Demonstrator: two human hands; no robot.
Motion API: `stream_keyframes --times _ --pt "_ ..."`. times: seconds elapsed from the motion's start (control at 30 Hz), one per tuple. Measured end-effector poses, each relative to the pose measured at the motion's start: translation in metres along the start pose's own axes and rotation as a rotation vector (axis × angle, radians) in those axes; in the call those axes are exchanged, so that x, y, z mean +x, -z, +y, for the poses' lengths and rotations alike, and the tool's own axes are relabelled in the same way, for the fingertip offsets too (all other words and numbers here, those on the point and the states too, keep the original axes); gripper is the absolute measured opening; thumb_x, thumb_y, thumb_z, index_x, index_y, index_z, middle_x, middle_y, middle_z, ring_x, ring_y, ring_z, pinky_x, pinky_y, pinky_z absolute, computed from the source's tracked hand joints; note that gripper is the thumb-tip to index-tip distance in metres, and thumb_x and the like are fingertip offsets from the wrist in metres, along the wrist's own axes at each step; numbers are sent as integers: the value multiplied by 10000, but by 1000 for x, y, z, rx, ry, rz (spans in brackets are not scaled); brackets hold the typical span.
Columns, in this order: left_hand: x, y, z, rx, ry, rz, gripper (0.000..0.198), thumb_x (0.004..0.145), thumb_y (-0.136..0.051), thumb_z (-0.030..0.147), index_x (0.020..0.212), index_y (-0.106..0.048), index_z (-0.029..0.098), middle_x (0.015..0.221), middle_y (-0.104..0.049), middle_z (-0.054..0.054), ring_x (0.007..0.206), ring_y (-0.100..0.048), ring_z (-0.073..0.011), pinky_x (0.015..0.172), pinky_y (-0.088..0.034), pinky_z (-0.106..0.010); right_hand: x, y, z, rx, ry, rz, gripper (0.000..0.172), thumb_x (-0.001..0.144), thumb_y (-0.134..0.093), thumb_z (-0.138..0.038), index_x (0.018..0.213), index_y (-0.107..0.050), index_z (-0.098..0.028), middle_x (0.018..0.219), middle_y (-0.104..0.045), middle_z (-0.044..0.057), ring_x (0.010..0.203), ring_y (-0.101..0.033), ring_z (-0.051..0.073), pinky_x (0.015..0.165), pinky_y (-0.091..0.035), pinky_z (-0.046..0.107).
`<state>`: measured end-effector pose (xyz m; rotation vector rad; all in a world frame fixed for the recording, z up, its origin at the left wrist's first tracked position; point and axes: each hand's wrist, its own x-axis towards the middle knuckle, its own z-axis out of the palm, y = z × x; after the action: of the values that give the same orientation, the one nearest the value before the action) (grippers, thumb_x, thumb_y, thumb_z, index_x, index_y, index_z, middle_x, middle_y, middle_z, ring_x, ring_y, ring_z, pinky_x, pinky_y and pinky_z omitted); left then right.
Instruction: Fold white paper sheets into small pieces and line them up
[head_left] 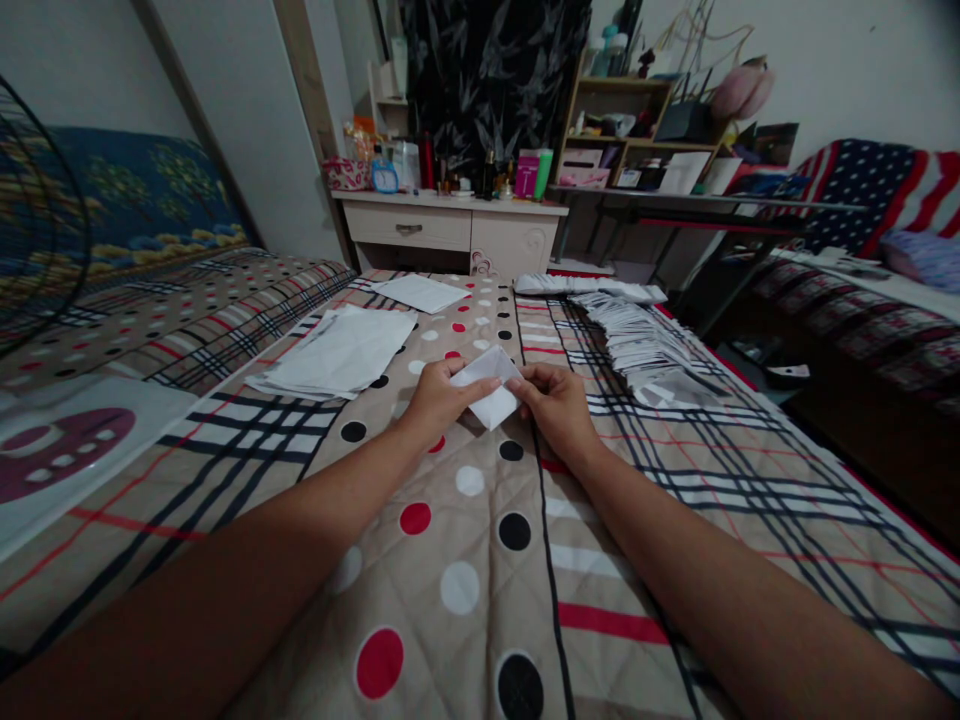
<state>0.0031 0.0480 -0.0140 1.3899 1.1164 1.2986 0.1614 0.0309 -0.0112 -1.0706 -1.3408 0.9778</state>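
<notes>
A small folded piece of white paper (493, 405) is held between my two hands, just above the bedspread. My left hand (444, 396) pinches its left side, thumb on top and the other fingers mostly hidden behind. On the right side, my right hand (556, 402) grips the paper with thumb and fingers closed. Beyond my left hand lies a stack of white paper sheets (345, 345), with another white sheet (421, 292) farther back. Past my right hand, a long row of folded white papers (634, 340) leans together on the bed.
A patterned bedspread (457, 640) covers the bed. At the left lies a white plastic bag (161, 400) with a purplish print. A fan guard (84, 215) stands at the left edge. Behind are a white dresser (409, 228) with bottles and a shelf unit (626, 85).
</notes>
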Motion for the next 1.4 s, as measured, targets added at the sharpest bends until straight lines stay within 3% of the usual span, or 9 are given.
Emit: stream_keyframes --times 0.17,0.37,0.53,0.7,0.9,1.03,1.2,1.3,1.4 --pt "-2 -3 -1 -48 16 4 370 600 -831 401 787 -710 106 676 -665 -18 553 -559 -116 482 -403 -211 0 -1 -3 49 -21 50 314 655 -776 -423 717 -631 -152 596 -594 -12 478 -476 89 439 -351 217" --pt "-2 -7 0 -259 -9 129 339 616 -818 376 801 -695 119 724 -683 -16 581 -589 -122 536 -465 -230 1 -5 2 101 -126 -201 421 533 -856 -404 796 -639 -156 619 -626 -15 519 -537 114 506 -427 241" --pt "-4 -8 0 -337 53 65 375 593 -832 387 820 -694 121 753 -706 -40 613 -635 -161 554 -498 -261 0 -5 6 82 -116 -230 322 579 -818 -391 677 -622 -154 575 -640 3 477 -518 104 489 -408 236" --pt "-3 -6 1 -352 101 48 377 572 -846 370 814 -703 119 694 -693 -27 561 -606 -136 532 -482 -247 -2 -5 3 72 -155 -201 383 685 -730 -494 571 -567 -167 480 -563 -4 432 -459 94 448 -355 229" --pt "-5 -3 2 -229 170 -81 434 506 -882 378 800 -716 105 695 -697 -44 581 -611 -144 543 -465 -241 0 -1 4 98 -52 -81 348 685 -749 -484 708 -619 -162 560 -541 -35 463 -422 83 427 -314 216" --pt "-3 -5 -2 -173 76 -61 404 568 -847 414 810 -696 129 726 -692 -26 601 -602 -135 553 -453 -231 0 1 5 48 -40 -125 341 715 -720 -480 643 -608 -165 520 -498 -38 430 -364 74 400 -255 223" --pt "3 -2 -10 -23 5 -14 392 715 -683 539 672 -639 152 579 -586 5 496 -492 -115 456 -335 -229 -2 -1 8 -4 -103 -192 389 750 -663 -514 587 -569 -174 489 -495 -21 431 -407 94 411 -281 233" --pt "6 2 -12 132 -99 -1 435 785 -600 551 593 -593 161 526 -512 15 492 -446 -114 452 -290 -233 -3 -3 8 -144 -6 -183 354 781 -647 -485 623 -593 -172 556 -534 -10 502 -457 111 469 -335 242" --pt "6 4 -11 245 -184 -26 461 831 -550 537 558 -560 165 510 -473 21 501 -420 -111 465 -280 -233 -2 -3 6 -273 134 -86 246 695 -754 -365 824 -658 -179 686 -578 -18 598 -482 118 546 -377 246"
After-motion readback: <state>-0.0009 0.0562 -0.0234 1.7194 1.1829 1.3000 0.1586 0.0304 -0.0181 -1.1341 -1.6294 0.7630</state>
